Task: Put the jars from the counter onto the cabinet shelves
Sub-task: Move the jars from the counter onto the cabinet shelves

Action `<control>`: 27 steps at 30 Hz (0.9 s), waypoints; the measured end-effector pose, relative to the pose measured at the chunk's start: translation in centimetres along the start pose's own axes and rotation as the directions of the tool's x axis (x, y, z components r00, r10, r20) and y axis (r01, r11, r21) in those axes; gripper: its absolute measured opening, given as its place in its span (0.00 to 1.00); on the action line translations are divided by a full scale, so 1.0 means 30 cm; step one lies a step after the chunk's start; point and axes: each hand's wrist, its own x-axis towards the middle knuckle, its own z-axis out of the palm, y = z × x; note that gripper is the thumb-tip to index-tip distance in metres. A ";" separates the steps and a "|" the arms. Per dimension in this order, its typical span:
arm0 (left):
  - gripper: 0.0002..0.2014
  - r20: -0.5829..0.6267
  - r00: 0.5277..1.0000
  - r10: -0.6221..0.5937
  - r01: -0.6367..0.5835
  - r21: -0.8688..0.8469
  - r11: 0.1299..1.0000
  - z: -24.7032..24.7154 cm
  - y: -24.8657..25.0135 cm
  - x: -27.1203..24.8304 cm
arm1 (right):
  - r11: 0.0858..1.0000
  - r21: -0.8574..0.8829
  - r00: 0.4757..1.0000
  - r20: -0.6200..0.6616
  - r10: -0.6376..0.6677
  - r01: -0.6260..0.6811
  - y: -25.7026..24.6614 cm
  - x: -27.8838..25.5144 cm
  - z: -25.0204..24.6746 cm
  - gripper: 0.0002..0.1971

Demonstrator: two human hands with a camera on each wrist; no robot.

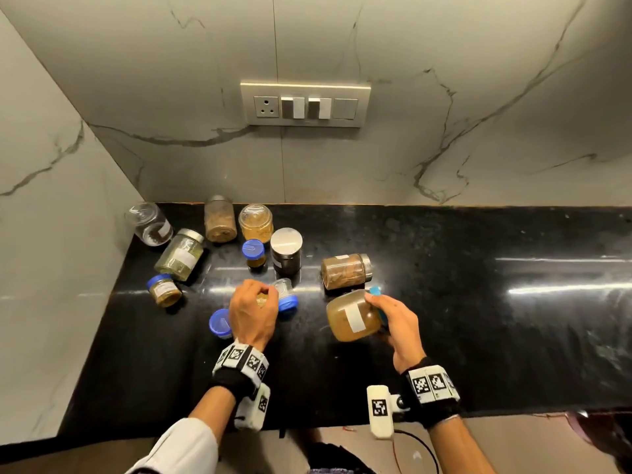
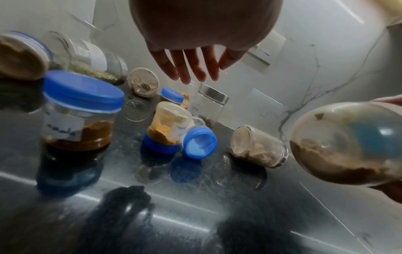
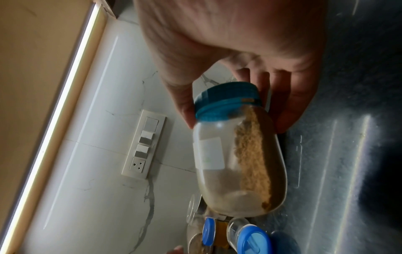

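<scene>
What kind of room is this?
Most likely a home kitchen: a black stone counter strewn with spice jars, a marble-look backsplash, and a wall switch panel.

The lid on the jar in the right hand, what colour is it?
Teal-blue lid, clearest in the right wrist view.

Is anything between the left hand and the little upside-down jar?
No. The left hand hovers open right above the upside-down jar, nothing between them. A tipped blue-lidded jar leans against its side.
</scene>
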 end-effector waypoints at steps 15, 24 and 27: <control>0.25 0.639 0.751 -0.168 0.577 -0.511 0.637 -0.215 0.177 0.046 | 0.978 -0.121 0.853 0.515 -0.082 0.167 -0.161 0.032 0.287 0.22; 0.28 0.600 0.778 -0.188 0.594 -0.603 0.533 -0.310 0.147 0.067 | 0.985 -0.100 0.768 0.639 -0.045 0.141 -0.169 -0.012 0.509 0.27; 0.29 0.652 0.734 -0.191 0.650 -0.593 0.475 -0.331 0.113 0.042 | 0.984 -0.135 0.771 0.636 -0.006 0.119 -0.150 -0.017 0.534 0.25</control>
